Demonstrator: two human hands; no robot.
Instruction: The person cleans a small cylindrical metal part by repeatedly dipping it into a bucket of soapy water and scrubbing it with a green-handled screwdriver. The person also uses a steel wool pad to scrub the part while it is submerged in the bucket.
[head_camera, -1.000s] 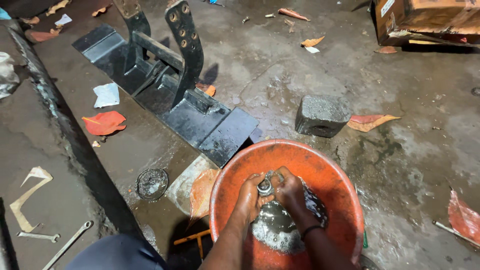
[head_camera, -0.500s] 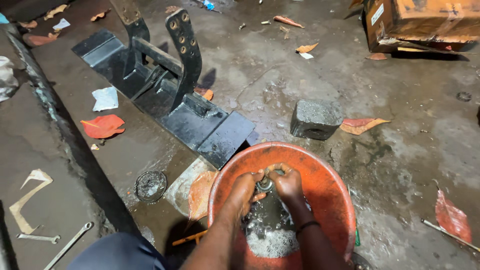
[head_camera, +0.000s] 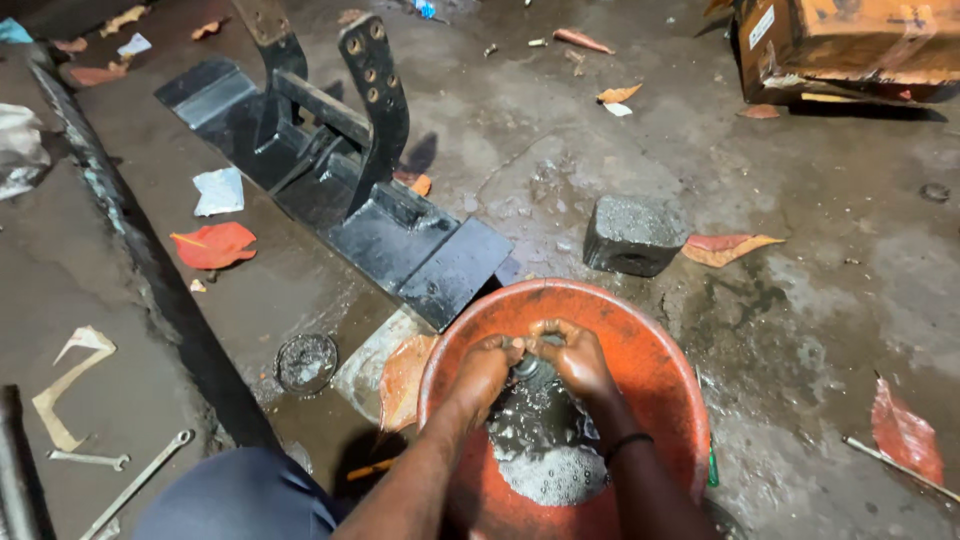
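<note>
Both hands work inside an orange basin (head_camera: 660, 340) at the near centre of the wet concrete floor (head_camera: 800, 260). The left hand (head_camera: 487, 365) and right hand (head_camera: 578, 358) close together around a small grey metal part (head_camera: 533, 370), held just above dark, foamy liquid (head_camera: 550, 460) (the part is largely hidden by fingers). A black steel bracket (head_camera: 400, 230) lies beyond to the left, a grey block (head_camera: 632, 233) to the right. A spanner (head_camera: 135, 485) lies near left.

Glossy plastic basin (head_camera: 640, 330), wet concrete floor (head_camera: 800, 300).
</note>
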